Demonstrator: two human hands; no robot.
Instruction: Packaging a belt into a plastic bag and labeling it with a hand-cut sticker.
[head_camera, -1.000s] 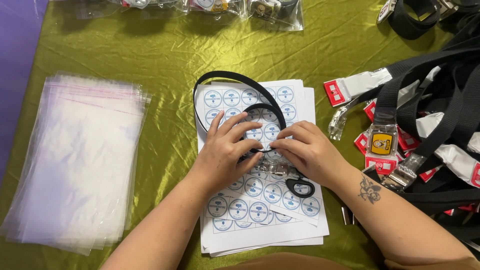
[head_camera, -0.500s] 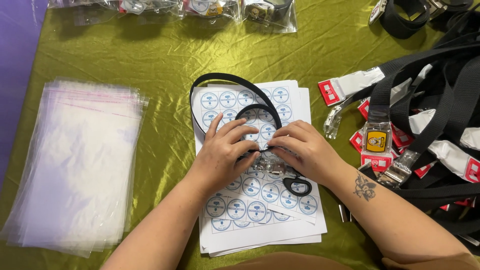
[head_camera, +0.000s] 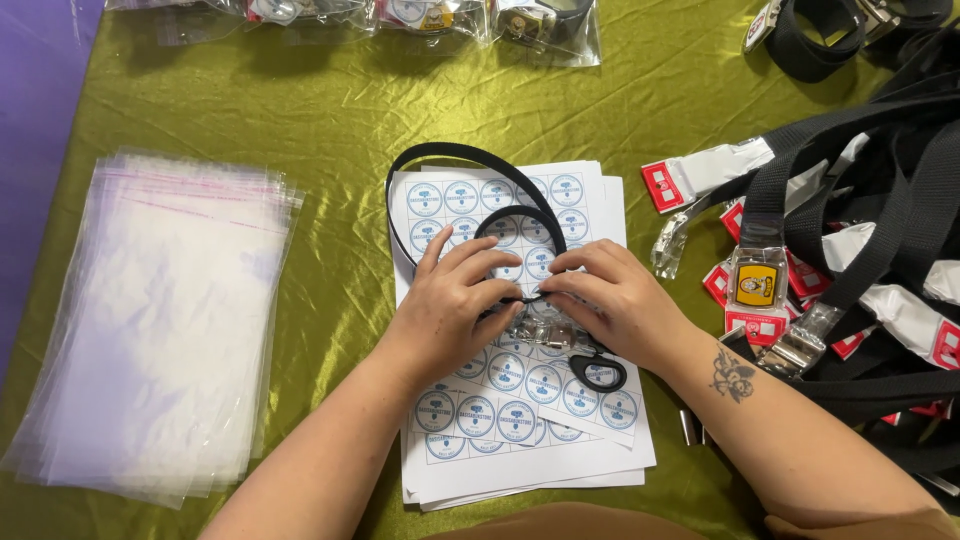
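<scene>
Your left hand (head_camera: 450, 305) and right hand (head_camera: 615, 300) meet over the sticker sheets (head_camera: 520, 400), fingers pinched on a black webbing strap (head_camera: 470, 160) and its shiny metal buckle (head_camera: 540, 328). The flat, matte strap coils in loops above your knuckles, on paper printed with round blue-and-white labels. Left lies a stack of clear plastic bags (head_camera: 160, 320); right, a heap of black belts (head_camera: 860, 230); the desk (head_camera: 330, 100) wears glossy olive satin.
</scene>
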